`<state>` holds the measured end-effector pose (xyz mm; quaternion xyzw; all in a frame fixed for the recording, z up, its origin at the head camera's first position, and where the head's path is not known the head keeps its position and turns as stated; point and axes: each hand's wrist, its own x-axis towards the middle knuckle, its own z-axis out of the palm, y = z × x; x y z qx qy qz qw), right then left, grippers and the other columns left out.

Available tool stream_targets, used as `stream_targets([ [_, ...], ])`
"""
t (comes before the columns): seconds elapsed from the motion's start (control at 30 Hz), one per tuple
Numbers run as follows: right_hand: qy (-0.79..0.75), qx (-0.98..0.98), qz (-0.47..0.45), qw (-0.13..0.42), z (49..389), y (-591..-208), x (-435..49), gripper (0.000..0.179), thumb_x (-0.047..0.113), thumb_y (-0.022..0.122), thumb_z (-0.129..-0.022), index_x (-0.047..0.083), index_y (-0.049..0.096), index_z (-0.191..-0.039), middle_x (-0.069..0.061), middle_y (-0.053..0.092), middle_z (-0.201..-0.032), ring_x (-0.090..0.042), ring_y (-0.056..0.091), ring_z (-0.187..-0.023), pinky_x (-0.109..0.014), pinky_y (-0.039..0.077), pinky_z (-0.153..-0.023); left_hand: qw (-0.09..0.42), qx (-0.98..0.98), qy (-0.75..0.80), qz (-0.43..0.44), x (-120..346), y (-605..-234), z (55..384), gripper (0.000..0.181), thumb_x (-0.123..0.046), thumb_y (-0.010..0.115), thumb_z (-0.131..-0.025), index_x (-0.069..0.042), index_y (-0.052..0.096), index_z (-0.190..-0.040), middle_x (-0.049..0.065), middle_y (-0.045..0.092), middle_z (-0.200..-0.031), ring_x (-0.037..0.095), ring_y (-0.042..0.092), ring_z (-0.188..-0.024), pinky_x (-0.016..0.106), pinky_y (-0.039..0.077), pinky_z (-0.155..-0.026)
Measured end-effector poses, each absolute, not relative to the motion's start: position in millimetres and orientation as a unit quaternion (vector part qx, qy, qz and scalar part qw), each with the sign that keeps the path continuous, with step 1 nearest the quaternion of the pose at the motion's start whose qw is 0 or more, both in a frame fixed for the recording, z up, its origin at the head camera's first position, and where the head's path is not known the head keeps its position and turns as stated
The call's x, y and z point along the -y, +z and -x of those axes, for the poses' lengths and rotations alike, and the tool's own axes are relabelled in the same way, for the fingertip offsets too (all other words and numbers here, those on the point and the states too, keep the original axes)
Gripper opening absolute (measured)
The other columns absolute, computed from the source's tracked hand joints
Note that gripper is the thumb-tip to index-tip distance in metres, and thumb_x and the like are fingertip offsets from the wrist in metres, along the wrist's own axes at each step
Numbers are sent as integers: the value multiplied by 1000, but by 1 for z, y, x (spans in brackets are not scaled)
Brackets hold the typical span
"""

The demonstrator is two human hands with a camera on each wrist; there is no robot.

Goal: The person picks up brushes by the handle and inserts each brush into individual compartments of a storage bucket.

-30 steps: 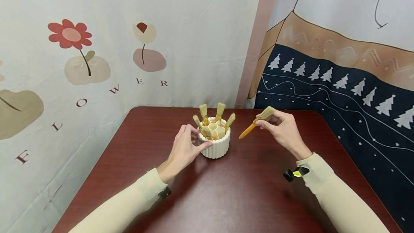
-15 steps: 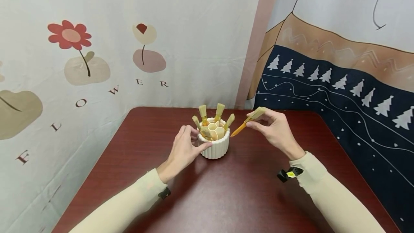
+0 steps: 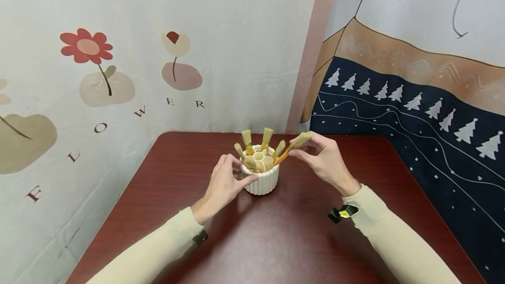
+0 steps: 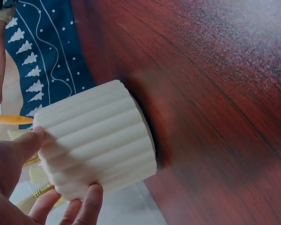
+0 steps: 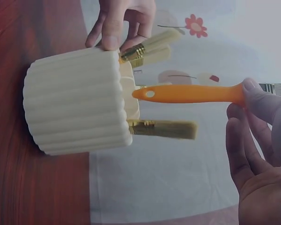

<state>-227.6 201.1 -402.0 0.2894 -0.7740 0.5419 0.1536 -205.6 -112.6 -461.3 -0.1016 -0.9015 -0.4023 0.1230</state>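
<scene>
A white ribbed holder [image 3: 262, 183] with petal-shaped compartments stands upright on the table. Several paintbrushes [image 3: 267, 136] lean in it, bristles up. My left hand [image 3: 225, 182] grips the holder's near left side, thumb in front and fingers round the side, as the left wrist view also shows. Between thumb and fingers, my right hand [image 3: 325, 157] pinches another paintbrush [image 5: 192, 93] near its ferrule. Its orange handle slants down to the left, and the handle's end is at the holder's right rim in the head view. How far it reaches inside I cannot tell.
The dark red wooden table [image 3: 244, 240] stretches toward me and to both sides. A white flower-printed cloth [image 3: 244, 47] hangs behind it. On the right hangs a navy cloth [image 3: 367, 104] with white trees.
My right hand has moved left, bringing the paintbrush from beside the holder to its rim. The left hand has stayed on the holder.
</scene>
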Motion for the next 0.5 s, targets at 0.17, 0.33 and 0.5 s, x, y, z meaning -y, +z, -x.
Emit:
stream_targets([
  [0.17, 523, 773, -315, 172, 230, -405, -194, 37, -5, 93, -93, 5, 83, -127, -11, 86, -123, -9, 83, -106, -22, 69, -95, 121, 905, -394, 99, 112, -461, 206, 57, -37, 106, -88, -6, 67, -115, 12, 66, -115, 30, 79, -102, 38, 65, -91],
  [0.33, 495, 779, -333, 192, 232, -409, -189, 37, -3, 95, -92, 12, 84, -125, -4, 86, -121, -12, 83, -106, -21, 68, -94, 124, 906, -392, 98, 113, -459, 207, 57, -37, 107, -87, -6, 67, -114, 12, 66, -115, 29, 80, -102, 39, 65, -92],
  [0.5, 481, 780, -350, 193, 234, -414, -185, 34, 0, 93, -95, 13, 84, -125, -3, 86, -121, -14, 82, -107, -21, 68, -93, 115, 905, -399, 93, 113, -459, 206, 56, -37, 106, -88, -7, 67, -115, 10, 66, -117, 29, 82, -103, 39, 65, -93],
])
